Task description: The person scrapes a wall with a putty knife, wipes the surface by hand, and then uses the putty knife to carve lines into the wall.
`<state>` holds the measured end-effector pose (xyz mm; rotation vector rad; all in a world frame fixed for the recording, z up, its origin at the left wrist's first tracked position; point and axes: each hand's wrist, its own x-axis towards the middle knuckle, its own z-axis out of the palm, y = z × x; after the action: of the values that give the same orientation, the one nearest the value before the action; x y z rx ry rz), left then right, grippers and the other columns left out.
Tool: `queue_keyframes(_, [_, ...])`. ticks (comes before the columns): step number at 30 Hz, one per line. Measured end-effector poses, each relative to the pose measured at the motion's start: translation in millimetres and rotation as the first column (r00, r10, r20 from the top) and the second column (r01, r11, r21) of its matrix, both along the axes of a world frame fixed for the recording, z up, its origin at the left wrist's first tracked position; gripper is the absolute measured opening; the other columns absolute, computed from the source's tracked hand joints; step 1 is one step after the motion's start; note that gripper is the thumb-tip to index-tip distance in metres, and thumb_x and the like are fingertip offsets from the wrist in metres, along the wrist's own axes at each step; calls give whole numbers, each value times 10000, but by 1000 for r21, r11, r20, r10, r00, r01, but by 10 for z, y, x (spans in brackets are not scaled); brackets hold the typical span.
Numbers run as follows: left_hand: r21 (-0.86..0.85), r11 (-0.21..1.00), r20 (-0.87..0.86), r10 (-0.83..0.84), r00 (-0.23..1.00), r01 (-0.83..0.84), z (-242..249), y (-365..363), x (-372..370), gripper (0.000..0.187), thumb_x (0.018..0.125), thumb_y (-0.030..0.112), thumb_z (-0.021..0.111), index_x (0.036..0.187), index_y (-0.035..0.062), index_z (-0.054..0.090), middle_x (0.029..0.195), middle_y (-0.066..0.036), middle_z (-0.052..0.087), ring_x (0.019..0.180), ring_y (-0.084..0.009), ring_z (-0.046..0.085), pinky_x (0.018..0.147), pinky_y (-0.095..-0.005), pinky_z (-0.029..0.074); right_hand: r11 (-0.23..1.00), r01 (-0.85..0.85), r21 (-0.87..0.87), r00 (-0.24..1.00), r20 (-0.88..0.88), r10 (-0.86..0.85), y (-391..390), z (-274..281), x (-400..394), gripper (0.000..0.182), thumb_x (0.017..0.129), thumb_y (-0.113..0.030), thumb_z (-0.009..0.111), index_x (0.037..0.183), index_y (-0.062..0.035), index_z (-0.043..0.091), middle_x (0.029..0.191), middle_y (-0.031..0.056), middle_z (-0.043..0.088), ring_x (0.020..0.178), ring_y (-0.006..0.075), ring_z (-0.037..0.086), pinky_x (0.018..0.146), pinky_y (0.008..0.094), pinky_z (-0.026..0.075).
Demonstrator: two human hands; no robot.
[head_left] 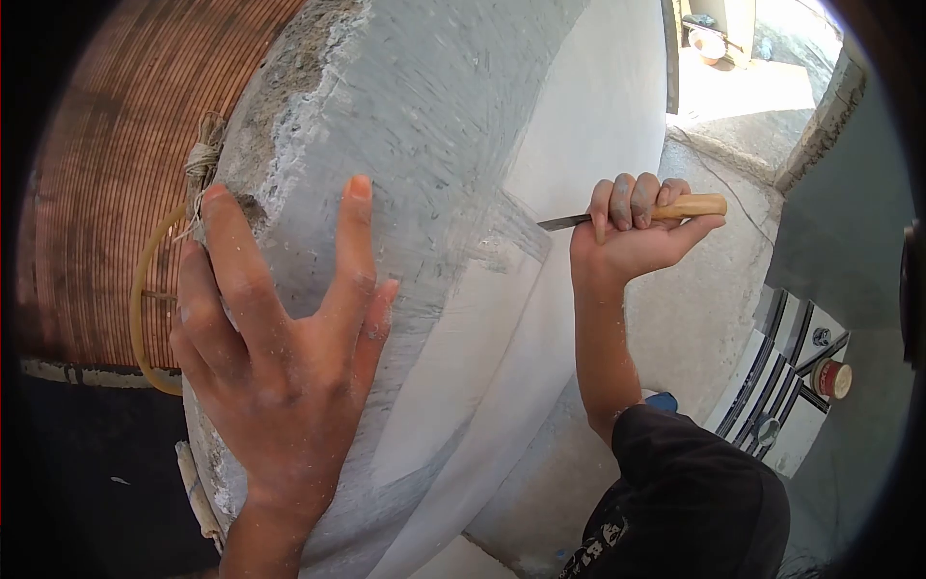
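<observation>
Sunlit concrete floor (743, 96), grey wall (849, 232), patterned tiles (786, 376)

Left hand (280, 357) flat on plaster wall (434, 125); right hand (632, 232) grips knife (646, 212) (wooden-handled).

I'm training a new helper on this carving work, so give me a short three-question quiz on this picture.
1. True or false: the left hand lies flat, fingers spread, on the grey block.
2. What does the right hand grip?
A. a brush
B. a wooden-handled knife
C. a hammer
3. Which way does the blade point: toward the block or away from it?

Key:
1. True.
2. B.
3. Toward the block, at its stepped edge.
</observation>
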<state>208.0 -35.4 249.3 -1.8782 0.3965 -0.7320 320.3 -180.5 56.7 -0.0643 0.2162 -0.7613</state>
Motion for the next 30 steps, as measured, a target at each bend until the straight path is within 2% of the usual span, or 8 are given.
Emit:
queue_keyframes(1, [-3, 1000, -4, 4, 1000, -4, 1, -2, 1, 520, 897, 596, 529, 1373, 389, 544, 1403, -180, 406, 1205, -326, 448, 962, -446, 463, 999, -9, 48, 999, -45, 11, 11, 12, 9, 634, 950, -730, 194, 722, -168, 380, 460, -63, 227, 350, 56, 177, 273, 211, 216])
queue_keyframes(5, [0, 1000, -14, 22, 1000, -22, 18, -22, -15, 517, 901, 589, 528, 1377, 388, 540, 1412, -184, 394, 1197, -325, 449, 954, -445, 462, 984, -173, -41, 982, 66, 175, 196, -2, -41, 636, 945, -736, 202, 726, -167, 381, 473, -61, 229, 358, 57, 172, 285, 204, 216])
queue_keyframes(8, [9, 1000, -14, 24, 1000, -24, 14, -16, -13, 522, 901, 589, 532, 1382, 387, 535, 1415, -187, 389, 1189, -323, 451, 951, -445, 462, 995, -78, 70, 996, -43, 81, -11, 32, 8, 639, 940, -742, 191, 745, -166, 386, 473, -68, 225, 353, 58, 164, 281, 205, 211])
queue_keyframes(15, [16, 1000, -18, 22, 1000, -22, 25, -20, -16, 526, 901, 587, 534, 1388, 388, 527, 1415, -195, 389, 1181, -324, 455, 947, -442, 463, 973, -174, -149, 969, 149, 196, 238, -89, -102, 632, 953, -720, 188, 778, -156, 412, 487, -61, 234, 354, 55, 184, 275, 212, 231])
queue_keyframes(21, [6, 1000, -17, -3, 1000, 3, 21, 8, 0, 532, 884, 580, 562, 1380, 391, 536, 1412, -192, 397, 1163, -321, 463, 926, -436, 467, 980, -147, -133, 987, 45, 154, 47, 19, -97, 559, 1008, -623, 230, 992, -130, 494, 585, -33, 367, 395, 64, 262, 332, 218, 308])
queue_keyframes(24, [-7, 1000, -10, -10, 1000, 10, 7, 14, 4, 527, 876, 574, 576, 1371, 396, 545, 1407, -184, 406, 1150, -316, 467, 914, -430, 469, 948, -210, -240, 952, 169, 254, 51, 142, -141, 525, 1025, -582, 238, 1092, -123, 484, 632, -22, 405, 405, 71, 290, 361, 228, 336])
queue_keyframes(27, [-12, 1000, -10, -18, 1000, 18, 10, 27, 6, 530, 856, 556, 607, 1361, 405, 552, 1398, -174, 416, 1146, -313, 468, 910, -424, 469, 904, -198, -379, 851, 392, 351, 38, 181, -126, 596, 999, -643, 215, 998, -109, 479, 603, -22, 390, 416, 69, 291, 380, 235, 347])
queue_keyframes(30, [-46, 997, -2, -66, 998, 66, -9, 61, 31, 551, 823, 541, 644, 1351, 411, 557, 1390, -167, 424, 1145, -309, 468, 904, -421, 470, 863, -67, -501, 571, 690, 445, -44, 250, -39, 682, 941, -741, 184, 898, -114, 450, 563, -29, 362, 429, 64, 285, 394, 221, 346])
